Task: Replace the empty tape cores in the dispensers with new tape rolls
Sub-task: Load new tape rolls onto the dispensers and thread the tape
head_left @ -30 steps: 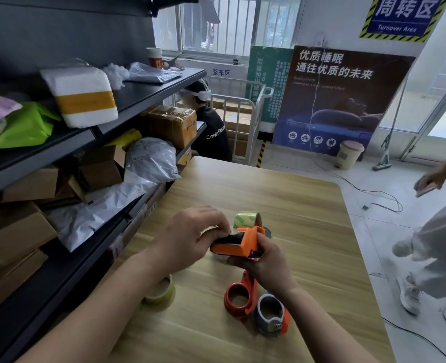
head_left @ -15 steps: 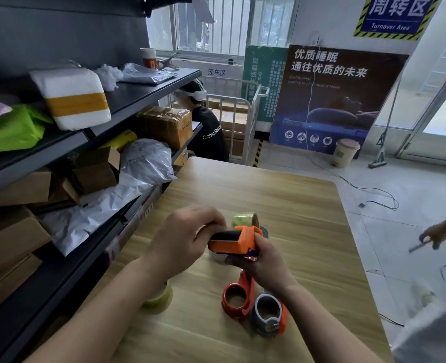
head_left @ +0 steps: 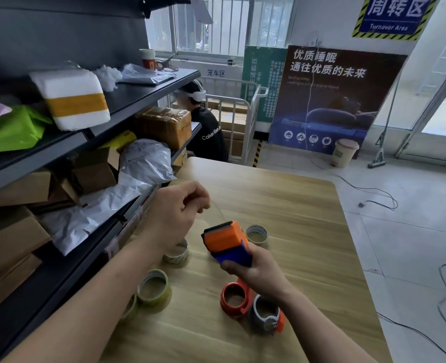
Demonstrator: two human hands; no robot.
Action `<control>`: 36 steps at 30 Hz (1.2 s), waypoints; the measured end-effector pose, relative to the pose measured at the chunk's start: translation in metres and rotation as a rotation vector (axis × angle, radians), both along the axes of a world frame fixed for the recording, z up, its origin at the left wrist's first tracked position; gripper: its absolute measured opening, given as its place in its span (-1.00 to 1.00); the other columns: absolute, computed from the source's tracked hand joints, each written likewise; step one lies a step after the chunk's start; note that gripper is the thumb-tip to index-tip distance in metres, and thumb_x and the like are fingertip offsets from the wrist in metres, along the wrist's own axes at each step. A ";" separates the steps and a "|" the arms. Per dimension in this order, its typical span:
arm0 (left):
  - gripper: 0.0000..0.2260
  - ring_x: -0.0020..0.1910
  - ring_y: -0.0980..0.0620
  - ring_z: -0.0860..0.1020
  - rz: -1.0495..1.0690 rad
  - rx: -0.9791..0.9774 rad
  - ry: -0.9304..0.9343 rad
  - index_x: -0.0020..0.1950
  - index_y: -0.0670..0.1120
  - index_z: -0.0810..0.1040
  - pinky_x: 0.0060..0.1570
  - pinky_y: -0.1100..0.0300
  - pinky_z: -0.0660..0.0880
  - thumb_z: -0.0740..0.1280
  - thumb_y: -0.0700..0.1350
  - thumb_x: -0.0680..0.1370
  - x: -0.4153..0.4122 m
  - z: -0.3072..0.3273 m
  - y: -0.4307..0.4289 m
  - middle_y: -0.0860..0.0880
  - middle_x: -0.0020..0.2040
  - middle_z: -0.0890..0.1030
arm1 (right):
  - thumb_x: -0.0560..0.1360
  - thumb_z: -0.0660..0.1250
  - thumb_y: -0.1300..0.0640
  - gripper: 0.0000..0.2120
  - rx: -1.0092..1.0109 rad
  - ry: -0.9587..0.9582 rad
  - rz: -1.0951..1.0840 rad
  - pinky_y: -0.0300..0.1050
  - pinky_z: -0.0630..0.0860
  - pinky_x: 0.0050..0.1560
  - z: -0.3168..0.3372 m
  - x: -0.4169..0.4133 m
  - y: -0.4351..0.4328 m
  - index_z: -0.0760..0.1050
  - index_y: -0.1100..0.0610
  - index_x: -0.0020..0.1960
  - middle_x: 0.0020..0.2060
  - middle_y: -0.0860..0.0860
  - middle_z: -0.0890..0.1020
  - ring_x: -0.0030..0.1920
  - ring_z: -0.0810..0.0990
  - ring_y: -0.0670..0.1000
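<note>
Orange-and-blue dispenser (head_left: pixel 225 242) is in my R hand (head_left: pixel 257 273), fingers curled round its blue end. It's held above the wooden table (head_left: pixel 295 205), orange end w/ the black edge tipped up and away from me. L hand (head_left: pixel 174 216) is up just left of it, not touching it. Its fingers are curled in, thumb against forefinger, pinching what looks like a thin clear tape strip (head_left: pixel 216 210) running down to the dispenser. The strip is faint, hard to be sure.

Under my L wrist a tape roll (head_left: pixel 176 258) lies flat on the table. Nearer me is a 2nd roll (head_left: pixel 152 301), greenish-yellow and also flat, and a 3rd roll (head_left: pixel 130 310) is half hidden by my forearm. Just beyond the dispenser a pale ring (head_left: pixel 258 241) sits on the table; roll or bare core, can't tell. Below my R wrist 2 more lie side by side, touching: an orange dispenser (head_left: pixel 232 311) and a grey dispenser (head_left: pixel 258 320) w/ orange trim.

Left of the table is dark shelving (head_left: pixel 138 100), packed w/ cardboard boxes, grey poly bags and a white parcel (head_left: pixel 72 98) w/ a yellow band. Past the far table edge is a person in a dark shirt (head_left: pixel 208 132). On the floor to the right a beige bin (head_left: pixel 345 151) stands in front of a dark poster (head_left: pixel 331 100).
</note>
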State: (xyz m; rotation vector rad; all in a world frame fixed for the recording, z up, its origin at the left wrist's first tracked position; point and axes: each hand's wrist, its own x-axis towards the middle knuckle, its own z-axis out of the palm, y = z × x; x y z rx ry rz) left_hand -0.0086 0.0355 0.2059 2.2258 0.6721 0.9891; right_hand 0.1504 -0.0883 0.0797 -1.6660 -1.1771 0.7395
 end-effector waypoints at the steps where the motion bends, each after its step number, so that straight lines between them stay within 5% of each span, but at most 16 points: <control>1: -0.83 -0.27 0.09 0.61 0.021 -0.022 -0.008 -0.21 -0.03 0.59 -0.18 0.10 0.60 0.36 -0.29 0.50 0.000 0.000 0.001 0.06 -0.29 0.64 | 0.25 0.48 -0.31 -0.47 -0.005 0.010 0.002 0.22 0.57 -0.02 0.003 0.000 -0.001 0.57 0.08 -0.02 -0.18 0.09 0.68 -0.14 0.65 0.12; 12: -0.83 -0.28 0.07 0.63 0.054 -0.075 0.018 -0.20 -0.02 0.57 -0.15 0.10 0.62 0.36 -0.27 0.51 0.005 0.020 0.018 0.03 -0.27 0.66 | 0.29 0.45 -0.24 -0.57 -0.094 -0.001 0.005 0.15 0.56 -0.12 -0.008 0.001 -0.009 0.54 0.11 -0.13 -0.25 0.12 0.65 -0.19 0.63 0.16; 18: -0.84 -0.27 0.12 0.63 0.044 -0.097 0.034 -0.19 -0.01 0.58 -0.14 0.12 0.62 0.37 -0.26 0.51 0.005 0.014 0.011 0.05 -0.26 0.66 | 0.33 0.42 -0.26 -0.59 -0.109 0.036 0.007 -0.14 0.48 -0.27 -0.007 0.001 -0.006 0.52 0.09 -0.16 -0.36 -0.03 0.60 -0.34 0.56 -0.07; 25: -0.88 -0.26 0.12 0.62 0.065 -0.056 0.033 -0.18 -0.06 0.60 -0.15 0.14 0.60 0.37 -0.25 0.51 0.002 0.009 0.005 0.07 -0.28 0.65 | 0.39 0.47 -0.11 -0.69 -0.102 0.130 0.016 -0.20 0.50 -0.29 -0.009 0.001 -0.009 0.53 0.12 -0.13 -0.35 -0.03 0.60 -0.34 0.58 -0.08; 33: -0.90 -0.32 0.02 0.63 0.187 -0.139 0.032 -0.20 -0.14 0.59 -0.20 0.14 0.61 0.36 -0.29 0.50 0.000 0.009 0.039 -0.01 -0.32 0.66 | 0.40 0.50 0.00 -0.81 -0.118 0.122 0.089 -0.18 0.52 -0.26 -0.002 -0.004 -0.013 0.54 0.06 -0.12 -0.33 -0.04 0.62 -0.31 0.59 -0.07; 36: -0.89 -0.33 0.04 0.62 0.201 -0.128 0.043 -0.20 -0.13 0.59 -0.27 0.27 0.58 0.36 -0.29 0.51 0.004 0.010 0.041 -0.02 -0.32 0.66 | 0.39 0.48 -0.06 -0.75 -0.134 0.139 0.121 0.03 0.58 -0.19 -0.001 -0.009 -0.012 0.55 0.07 -0.08 -0.29 0.04 0.64 -0.28 0.61 0.03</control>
